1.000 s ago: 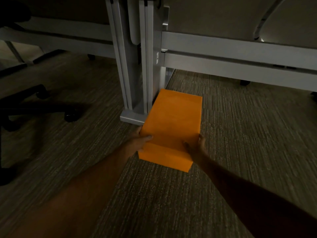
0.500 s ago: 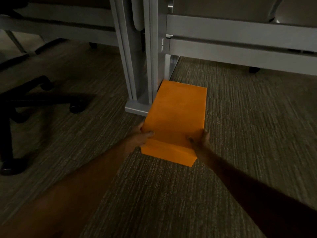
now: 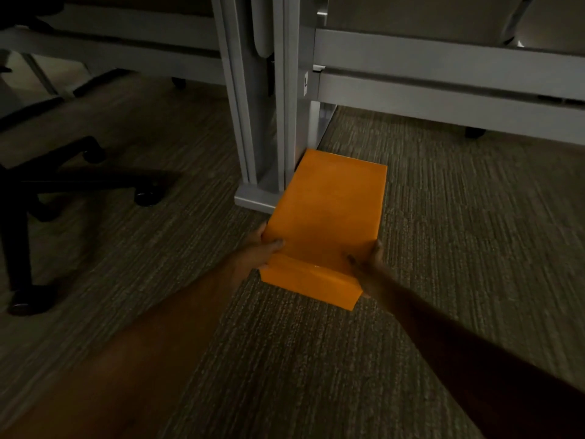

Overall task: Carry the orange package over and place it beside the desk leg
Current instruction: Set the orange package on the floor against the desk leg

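A flat orange package [image 3: 327, 217] lies lengthwise just right of the grey desk leg [image 3: 286, 99], its far left corner against the leg and its left edge beside the leg's foot [image 3: 256, 198]. My left hand [image 3: 264, 250] grips the near left corner, thumb on top. The near right corner is held by my right hand [image 3: 368, 259], fingers partly under the package. The near end is a folded flap. Whether the package rests fully on the carpet I cannot tell.
A black office chair base with casters [image 3: 145, 196] stands to the left of the leg. Grey desk rails [image 3: 443, 87] run across the back at the right, with small feet [image 3: 474, 132] under them. Striped carpet [image 3: 474, 232] covers the floor.
The package and both hands have edged slightly forward along the desk leg, and the view has drawn a little closer. Both grips are unchanged.
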Demonstrator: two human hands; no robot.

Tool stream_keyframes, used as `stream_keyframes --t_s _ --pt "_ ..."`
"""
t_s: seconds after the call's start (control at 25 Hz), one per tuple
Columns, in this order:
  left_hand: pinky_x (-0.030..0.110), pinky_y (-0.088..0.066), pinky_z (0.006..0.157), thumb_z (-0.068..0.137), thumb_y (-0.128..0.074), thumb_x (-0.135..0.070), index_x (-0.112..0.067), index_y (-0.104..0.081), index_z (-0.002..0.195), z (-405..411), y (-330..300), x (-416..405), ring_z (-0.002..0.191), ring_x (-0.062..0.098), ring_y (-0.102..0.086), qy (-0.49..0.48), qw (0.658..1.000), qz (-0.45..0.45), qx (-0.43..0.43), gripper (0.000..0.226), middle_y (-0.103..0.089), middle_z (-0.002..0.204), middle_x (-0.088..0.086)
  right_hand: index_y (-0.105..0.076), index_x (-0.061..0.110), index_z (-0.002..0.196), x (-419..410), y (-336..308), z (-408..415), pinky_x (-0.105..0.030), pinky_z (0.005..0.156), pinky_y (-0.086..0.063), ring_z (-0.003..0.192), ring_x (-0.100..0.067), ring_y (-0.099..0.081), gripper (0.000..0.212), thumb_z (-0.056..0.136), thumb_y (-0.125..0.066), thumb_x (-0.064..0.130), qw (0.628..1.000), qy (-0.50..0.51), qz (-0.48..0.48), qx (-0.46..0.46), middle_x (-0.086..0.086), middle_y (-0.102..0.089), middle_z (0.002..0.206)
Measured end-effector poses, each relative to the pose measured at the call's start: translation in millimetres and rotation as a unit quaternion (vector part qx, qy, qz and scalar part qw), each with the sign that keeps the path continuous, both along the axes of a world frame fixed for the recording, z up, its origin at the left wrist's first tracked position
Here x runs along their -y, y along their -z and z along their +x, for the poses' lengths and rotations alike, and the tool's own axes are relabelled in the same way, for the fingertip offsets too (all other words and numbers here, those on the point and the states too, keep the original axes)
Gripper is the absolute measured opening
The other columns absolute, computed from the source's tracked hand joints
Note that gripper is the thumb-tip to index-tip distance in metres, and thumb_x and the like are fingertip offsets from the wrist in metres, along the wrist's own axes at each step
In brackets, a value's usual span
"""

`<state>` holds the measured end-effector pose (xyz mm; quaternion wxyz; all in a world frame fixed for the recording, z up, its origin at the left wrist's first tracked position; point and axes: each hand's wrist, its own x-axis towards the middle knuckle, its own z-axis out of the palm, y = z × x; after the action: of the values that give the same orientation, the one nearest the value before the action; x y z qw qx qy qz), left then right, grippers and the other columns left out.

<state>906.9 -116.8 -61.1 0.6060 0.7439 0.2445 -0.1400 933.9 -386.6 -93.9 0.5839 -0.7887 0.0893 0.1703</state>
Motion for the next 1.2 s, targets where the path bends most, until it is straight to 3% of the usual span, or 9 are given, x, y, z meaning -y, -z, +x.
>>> stream_keyframes --t_s 0.2,0.36,0.48,0.56,0.64,0.72,0.88,1.08,1.2 --pt "0.048 -0.055 0.090 0.092 -0.068 -0.033 -0.036 -0.019 0.157 8.5 -1.0 -3.4 0.135 0.034 -0.046 0.000 0.999 0.032 0.000 0.081 -0.035 0.158 0.004 0.017 0.037 0.156 -5.1 2.5 8.2 -0.070 0.109 -0.035 0.147 -0.044 -0.028 0.112 0.089 -0.072 0.038 1.000 -0.012 -0.006 -0.017 -0.012 -0.014 0.166" --pt "0.049 -0.056 0.087 0.091 -0.069 -0.034 -0.035 -0.021 0.156 7.9 3.5 11.6 0.133 0.035 -0.046 0.001 0.998 0.064 0.014 0.080 -0.035 0.157 0.005 0.020 0.025 0.157 5.4 -6.5 16.1 -0.048 0.105 -0.040 0.147 -0.042 -0.028 0.109 0.093 -0.069 0.032 1.000 -0.021 -0.013 0.000 -0.015 -0.010 0.166" --pt "0.048 -0.052 0.092 0.090 -0.069 -0.041 -0.036 -0.015 0.157 8.5 7.0 12.5 0.136 0.033 -0.043 0.018 0.996 0.079 0.033 0.086 -0.033 0.158 0.001 0.013 0.029 0.159 7.4 -14.6 14.0 -0.054 0.109 -0.043 0.146 -0.034 -0.025 0.121 0.079 -0.073 0.060 0.986 -0.096 -0.129 0.048 -0.005 0.003 0.167" --pt "0.045 -0.040 0.108 0.086 -0.072 -0.042 -0.036 -0.009 0.158 4.5 12.3 7.1 0.137 0.021 -0.040 0.071 0.988 0.112 0.075 0.096 -0.034 0.154 -0.007 0.008 0.030 0.159 14.6 -3.8 10.3 -0.055 0.108 -0.046 0.147 -0.033 -0.021 0.126 0.071 -0.072 0.071 0.935 -0.203 -0.258 0.132 -0.003 0.013 0.166" --pt "0.040 -0.035 0.110 0.081 -0.080 -0.033 -0.035 0.002 0.158 1.8 18.0 2.1 0.136 0.014 -0.036 0.137 0.980 0.106 0.098 0.113 -0.029 0.153 -0.013 0.019 0.033 0.157 26.6 8.4 6.2 -0.054 0.107 -0.047 0.152 -0.038 -0.008 0.137 0.069 -0.083 0.058 0.890 -0.284 -0.316 0.165 -0.004 0.033 0.163" --pt "0.049 -0.034 0.114 0.074 -0.087 -0.031 -0.040 0.011 0.156 3.6 26.8 -1.3 0.143 0.020 -0.034 0.165 0.973 0.111 0.114 0.128 -0.024 0.162 -0.005 0.024 0.035 0.155 35.4 15.9 8.4 -0.055 0.102 -0.051 0.152 -0.042 -0.008 0.140 0.070 -0.087 0.043 0.872 -0.298 -0.337 0.193 -0.005 0.041 0.160" --pt "0.059 -0.033 0.113 0.070 -0.087 -0.036 -0.053 0.012 0.152 14.3 32.2 -6.3 0.145 0.024 -0.033 0.174 0.970 0.117 0.124 0.129 -0.022 0.164 -0.002 0.018 0.027 0.157 29.8 14.2 18.2 -0.053 0.100 -0.052 0.151 -0.045 -0.015 0.132 0.075 -0.086 0.034 0.871 -0.281 -0.348 0.202 -0.012 0.035 0.162" --pt "0.057 -0.029 0.116 0.070 -0.085 -0.036 -0.041 0.017 0.154 17.6 32.8 -9.0 0.147 0.024 -0.027 0.202 0.964 0.128 0.119 0.132 -0.010 0.167 0.001 0.022 0.032 0.155 29.5 13.8 18.9 -0.048 0.096 -0.055 0.149 -0.044 -0.024 0.131 0.077 -0.084 0.036 0.865 -0.281 -0.362 0.203 -0.010 0.035 0.162" --pt "0.055 -0.025 0.118 0.074 -0.083 -0.037 -0.034 0.018 0.155 13.9 30.0 -7.5 0.150 0.029 -0.020 0.222 0.949 0.191 0.118 0.130 -0.003 0.168 0.005 0.024 0.035 0.154 28.4 12.6 18.8 -0.051 0.100 -0.052 0.148 -0.046 -0.024 0.133 0.076 -0.083 0.041 0.857 -0.286 -0.383 0.191 -0.008 0.038 0.160"
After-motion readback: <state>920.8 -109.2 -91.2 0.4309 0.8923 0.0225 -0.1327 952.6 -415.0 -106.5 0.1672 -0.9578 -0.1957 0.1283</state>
